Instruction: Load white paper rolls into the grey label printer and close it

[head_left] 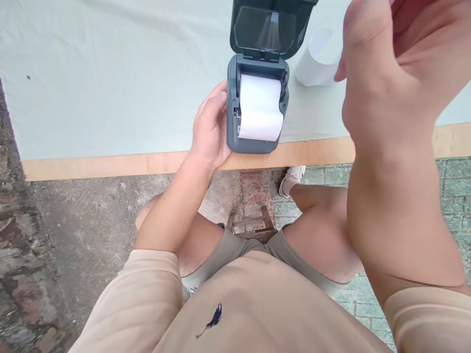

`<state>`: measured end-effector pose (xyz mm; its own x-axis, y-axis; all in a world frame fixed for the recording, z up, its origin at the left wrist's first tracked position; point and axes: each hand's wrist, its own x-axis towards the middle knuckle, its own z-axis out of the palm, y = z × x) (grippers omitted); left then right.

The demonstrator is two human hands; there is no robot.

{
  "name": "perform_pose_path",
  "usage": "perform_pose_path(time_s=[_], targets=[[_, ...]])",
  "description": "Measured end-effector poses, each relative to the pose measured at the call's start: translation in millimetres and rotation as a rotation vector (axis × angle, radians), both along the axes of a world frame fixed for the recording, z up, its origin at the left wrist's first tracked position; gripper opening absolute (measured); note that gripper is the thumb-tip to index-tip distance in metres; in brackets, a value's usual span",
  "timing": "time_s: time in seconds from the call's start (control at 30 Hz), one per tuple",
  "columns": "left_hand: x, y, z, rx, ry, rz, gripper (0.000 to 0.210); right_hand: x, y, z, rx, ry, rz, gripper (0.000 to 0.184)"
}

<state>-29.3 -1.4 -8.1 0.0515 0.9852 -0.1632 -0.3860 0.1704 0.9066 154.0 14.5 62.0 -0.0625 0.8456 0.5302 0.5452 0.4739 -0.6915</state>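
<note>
A dark grey portable label printer (232, 127) stands at the table's near edge with its lid (265, 27) flipped up. Inside it lies a roll of white paper (260, 105), its loose end hanging over the front. My left hand (211, 127) grips the printer's left side, thumb along the casing and the other fingers mostly hidden behind it. Raised close to the camera at the upper right is my right hand (397, 73). Its thumb and one fingertip show, but the remaining fingers are cut off by the frame or hidden.
A curled strip of white paper (316, 71) rests on the table just right of the printer, partly behind my right hand. Pale cloth (110, 88) covers the table, whose wooden edge (154, 162) is bare. Below, a wooden stool (253, 223) shows between my legs.
</note>
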Motion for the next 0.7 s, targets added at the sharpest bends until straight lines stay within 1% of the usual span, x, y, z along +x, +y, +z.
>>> perform_pose_path(time_s=[0.07,0.13,0.2,0.23,0.3,0.4,0.47,0.57,0.7], targets=[[0.6,-0.5,2.7,-0.005,-0.013,-0.011,0.028,-3.4,-1.5,2.3,-0.085,-0.092,0.126,0.027],[1.0,-2.4,5.7,-0.009,-0.013,-0.039,0.03,-7.6,-2.0,4.6,-0.164,-0.257,0.219,0.021],[1.6,-5.0,7.7,0.009,-0.032,-0.084,0.032,-11.8,-0.6,5.4,-0.236,-0.412,0.228,0.011],[1.9,-6.2,8.1,0.029,-0.057,-0.112,0.033,-13.6,0.6,5.1,-0.274,-0.489,0.216,0.009],[2.6,-7.8,7.5,0.087,-0.113,-0.157,0.034,-16.6,3.2,3.7,-0.341,-0.652,0.21,0.012],[2.8,-8.4,4.4,0.148,-0.131,-0.191,0.03,-21.1,5.3,2.6,-0.371,-0.812,0.221,0.01],[1.8,-8.1,2.5,0.143,-0.113,-0.19,0.031,-23.9,5.2,5.2,-0.374,-0.828,0.207,0.01],[-0.6,-7.4,0.7,0.112,-0.133,-0.173,0.033,-23.9,3.1,15.8,-0.377,-0.781,0.213,0.015],[-3.7,-6.4,-1.2,0.084,-0.149,-0.121,0.024,-6.6,-1.4,29.5,-0.354,-0.493,0.215,0.028]])
